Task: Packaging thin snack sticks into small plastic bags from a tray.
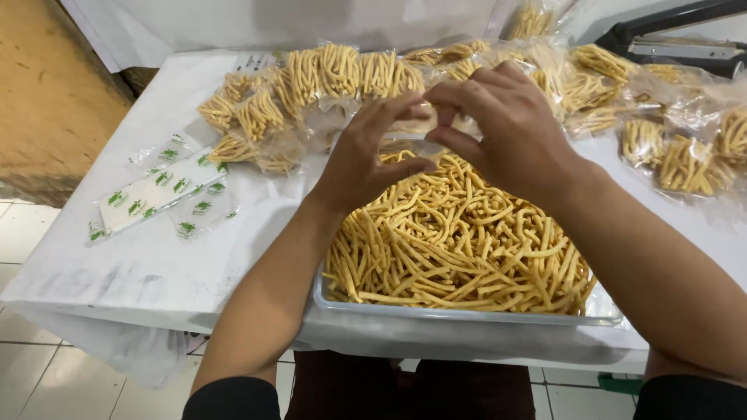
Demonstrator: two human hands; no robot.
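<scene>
Both hands, left hand [366, 159] and right hand [510, 128], pinch a small clear bag [424, 124] above the tray [467, 315] of snack sticks [459, 241]; filling it seems underway.

Both hands, left [366, 152] and right [506, 124], pinch seemingly 1 clear bag [416, 124] above the tray [467, 315] of snack sticks [459, 241].

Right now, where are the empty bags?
Head view: the empty bags lie flat on the white table, left of the snack tray and the left hand.

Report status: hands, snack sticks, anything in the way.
Left hand and right hand pinching a small clear bag above the tray of snack sticks. Filled bags behind. Nothing blocking.
</scene>
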